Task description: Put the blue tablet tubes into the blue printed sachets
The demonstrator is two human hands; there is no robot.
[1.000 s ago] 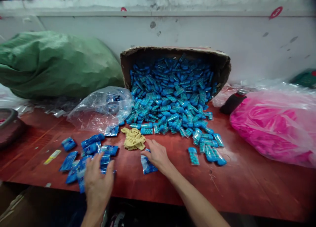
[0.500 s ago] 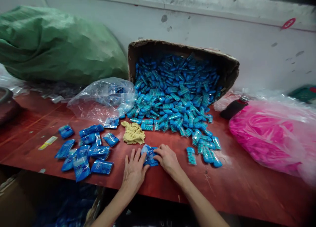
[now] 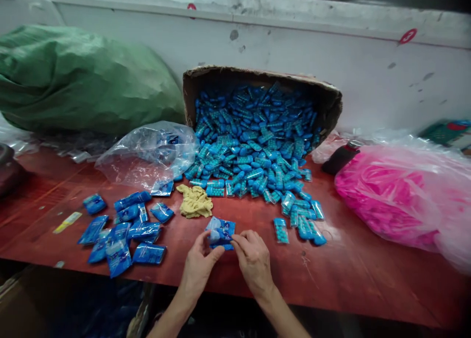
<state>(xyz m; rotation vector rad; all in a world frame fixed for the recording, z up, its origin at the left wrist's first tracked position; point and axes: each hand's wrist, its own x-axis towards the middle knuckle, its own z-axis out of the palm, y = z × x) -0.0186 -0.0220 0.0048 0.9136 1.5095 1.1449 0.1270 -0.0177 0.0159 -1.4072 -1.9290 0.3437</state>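
- One blue packet [image 3: 222, 229] lies flat on the red table [image 3: 342, 289], just past the fingertips and in the middle, between the two hands.
- The left hand [image 3: 200, 260] is at its near left side. The fingers are bent, with a gap before the thumb. I cannot tell if they grip it.
- The right hand [image 3: 253, 260] is at its near right side, finger and thumb close together, and looks to pinch the edge.
- Both hands are about as near.
- I cannot tell which way the packet is longer.
- A yellow cloth [image 3: 195, 201] sits just behind it, to the left.
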